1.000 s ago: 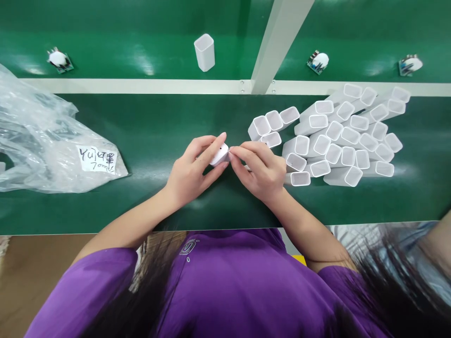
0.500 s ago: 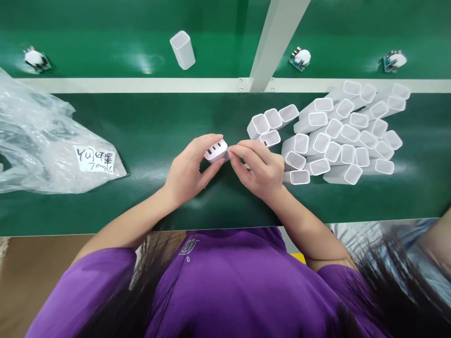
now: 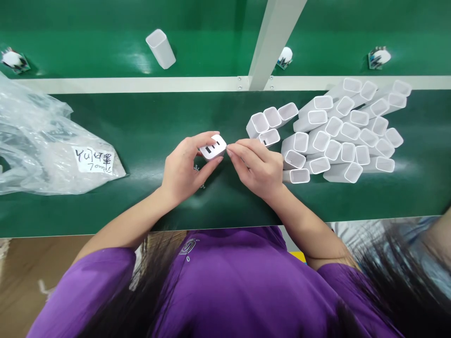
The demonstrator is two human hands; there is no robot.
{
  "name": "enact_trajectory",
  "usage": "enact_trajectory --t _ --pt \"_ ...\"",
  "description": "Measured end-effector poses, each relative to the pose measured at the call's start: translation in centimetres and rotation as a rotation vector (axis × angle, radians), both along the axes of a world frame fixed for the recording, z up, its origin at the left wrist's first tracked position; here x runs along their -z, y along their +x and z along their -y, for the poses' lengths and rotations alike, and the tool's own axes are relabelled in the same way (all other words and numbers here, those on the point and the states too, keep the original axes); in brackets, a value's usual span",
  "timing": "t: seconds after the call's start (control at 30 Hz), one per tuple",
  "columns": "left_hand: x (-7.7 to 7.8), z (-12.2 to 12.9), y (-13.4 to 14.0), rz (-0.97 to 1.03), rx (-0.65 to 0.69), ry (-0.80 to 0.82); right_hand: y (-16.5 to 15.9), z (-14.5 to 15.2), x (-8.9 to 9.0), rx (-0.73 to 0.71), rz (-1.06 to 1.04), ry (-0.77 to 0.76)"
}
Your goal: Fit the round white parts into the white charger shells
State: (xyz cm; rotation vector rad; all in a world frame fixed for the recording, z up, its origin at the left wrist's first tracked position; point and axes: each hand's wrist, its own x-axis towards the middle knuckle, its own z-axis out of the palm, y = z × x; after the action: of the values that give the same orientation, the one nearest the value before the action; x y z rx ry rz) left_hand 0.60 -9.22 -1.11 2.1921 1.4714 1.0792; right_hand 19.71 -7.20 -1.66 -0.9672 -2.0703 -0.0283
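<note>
My left hand [image 3: 181,164] grips a white charger housing [image 3: 213,148] between thumb and fingers. The housing's end face with dark port slots points up toward me. Close against its right edge is my right hand [image 3: 259,166], thumb and forefinger pinched together. Whatever those fingertips hold, if anything, is too small to make out. A few tiny clear bits [image 3: 196,167] lie on the green table beside my left hand. Right of my right hand, many white open-ended housings [image 3: 333,150] lie bunched together, with a smaller group [image 3: 260,123] at their left.
A clear plastic bag [image 3: 45,141] with a handwritten label lies at the left. Behind a pale rail [image 3: 141,85], a green belt carries a white housing [image 3: 161,49] and circuit boards [image 3: 379,57]. A pale post [image 3: 276,42] rises from the rail.
The housing and circuit boards behind the rail have shifted left. My left hand has moved slightly left and tilted its housing. My right hand stays pinched near its edge.
</note>
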Motion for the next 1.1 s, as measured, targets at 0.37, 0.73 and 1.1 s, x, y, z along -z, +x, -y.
enact_trajectory --t 0.37,0.73,1.1 --pt "0.4 0.0 -0.1 -0.049 0.007 0.138 -0.5 0.4 0.1 0.048 -0.009 0.016" --pt "1.2 -0.1 0.4 -0.028 -0.077 0.068 -1.3 1.6 0.5 0.054 -0.056 -0.138" --pt "1.6 -0.7 0.2 0.456 0.111 -0.405 -0.8 0.5 -0.3 -0.192 -0.477 -0.788"
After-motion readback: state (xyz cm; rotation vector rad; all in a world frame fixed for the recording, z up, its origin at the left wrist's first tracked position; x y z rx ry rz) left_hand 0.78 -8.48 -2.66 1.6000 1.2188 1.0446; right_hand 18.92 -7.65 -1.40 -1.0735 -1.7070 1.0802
